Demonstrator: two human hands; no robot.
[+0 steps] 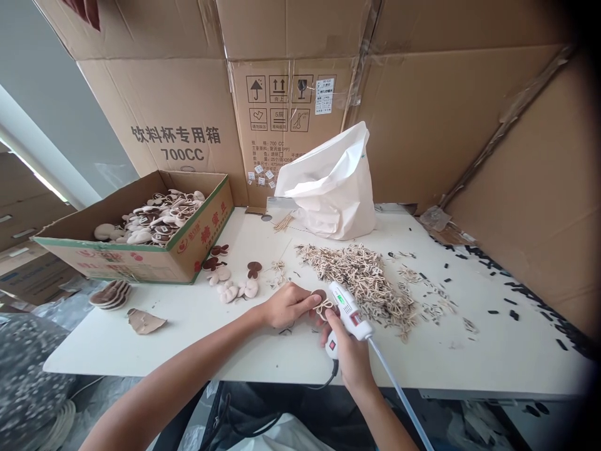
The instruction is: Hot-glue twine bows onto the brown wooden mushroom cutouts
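My left hand (287, 307) is closed, pinching a small brown fabric piece (320, 293) over the table's front part. A beige cord bow (323, 305) lies against that piece, between the fingertips of both hands. In my right hand (352, 358) is a white hot glue gun (346, 305) with a green lit display; its grip shows a red switch. A long translucent glue stick (399, 391) sticks out of its rear toward me. My right thumb is at the bow, and the gun's nozzle is hard to make out.
A heap of cord bows (361, 275) spreads beyond the gun. Brown and cream plush pieces (228, 290) lie left of it. A carton (117, 260) of similar pieces stands at the left. A white bag (335, 200) and cardboard walls (422, 113) stand behind. Small black pieces (514, 315) lie scattered right.
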